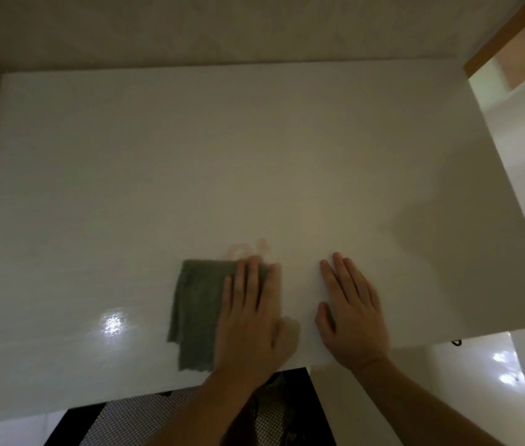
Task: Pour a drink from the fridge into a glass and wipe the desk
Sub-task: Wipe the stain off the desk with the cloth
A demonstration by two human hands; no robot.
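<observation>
Glossy white laminate forms the top of the rectangular desk [190, 162], which fills most of the head view and reaches back to a pale wall; a bright reflection of a lamp sits on its near-left part. A grey-green folded cloth [195, 312] lies flat on the desk close to the near edge; the left hand [251, 320] rests palm-down on the right half of the cloth, fingers extended and close together, pressing it against the surface rather than gripping it; its outline is blurred. A faint pinkish smear [248, 249] marks the desk just beyond the fingertips of the left hand, at the far right corner of the cloth. The right hand [354, 312] lies flat and open on the bare desk just beside the left hand, fingers straight, holding nothing; the two hands do not touch. Both bare forearms enter from the lower edge; a dark patterned fabric [132, 420] shows below the near edge of the desk.
</observation>
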